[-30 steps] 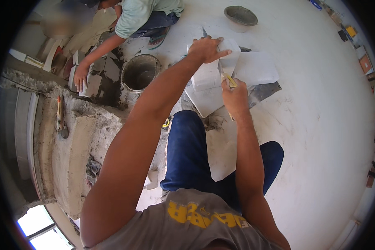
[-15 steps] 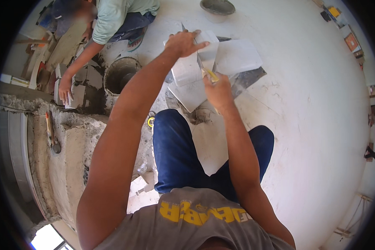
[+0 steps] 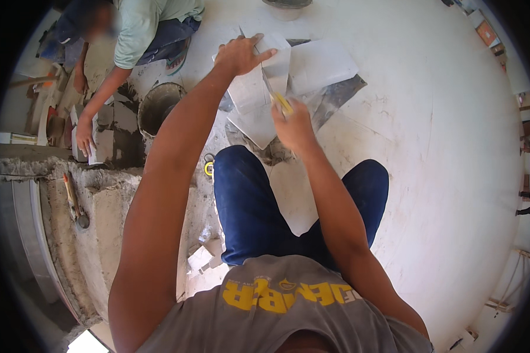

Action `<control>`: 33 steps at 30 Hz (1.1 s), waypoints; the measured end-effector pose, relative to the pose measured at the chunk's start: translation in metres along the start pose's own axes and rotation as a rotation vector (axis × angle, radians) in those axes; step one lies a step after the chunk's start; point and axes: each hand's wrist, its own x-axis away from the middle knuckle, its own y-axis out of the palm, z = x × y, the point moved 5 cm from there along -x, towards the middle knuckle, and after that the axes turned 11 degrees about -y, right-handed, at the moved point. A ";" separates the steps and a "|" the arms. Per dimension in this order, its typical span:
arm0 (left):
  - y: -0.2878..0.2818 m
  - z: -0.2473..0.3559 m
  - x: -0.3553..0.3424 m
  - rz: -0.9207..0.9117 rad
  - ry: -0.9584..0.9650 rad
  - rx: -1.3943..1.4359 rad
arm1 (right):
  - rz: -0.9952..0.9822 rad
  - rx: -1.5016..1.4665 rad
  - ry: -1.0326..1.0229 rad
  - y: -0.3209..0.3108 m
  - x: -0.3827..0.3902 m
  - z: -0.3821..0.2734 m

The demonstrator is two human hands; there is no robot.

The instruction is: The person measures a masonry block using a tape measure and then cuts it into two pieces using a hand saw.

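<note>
My left hand (image 3: 241,56) lies spread on top of a white block (image 3: 247,93), thumb out to the right, pressing on it. A yellow-handled hand saw (image 3: 284,104) is gripped in my right hand (image 3: 294,126) at the block's near side. Its thin blade, seen nearly edge-on, runs along a line in the block and passes under my left thumb; the tip shows beyond my left hand. Another white block (image 3: 324,66) lies just right of it, and a white slab (image 3: 256,126) sits underneath, tilted toward my knees.
At far left a co-worker's hand (image 3: 85,135) rests on a white block by wet mortar. A mortar-smeared bucket (image 3: 156,106) stands between us. A hammer (image 3: 75,200) lies on the rough ledge at left, a tape measure (image 3: 209,166) beside my left knee. A basin (image 3: 285,5) is at the back.
The whole view has shifted slightly, so things sit a little further up and left. My right hand stays closed on the saw at the block; my left hand keeps its place on it.
</note>
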 end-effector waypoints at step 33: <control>-0.003 -0.027 -0.045 0.028 -0.005 0.060 | 0.044 -0.151 0.050 -0.055 0.126 -0.032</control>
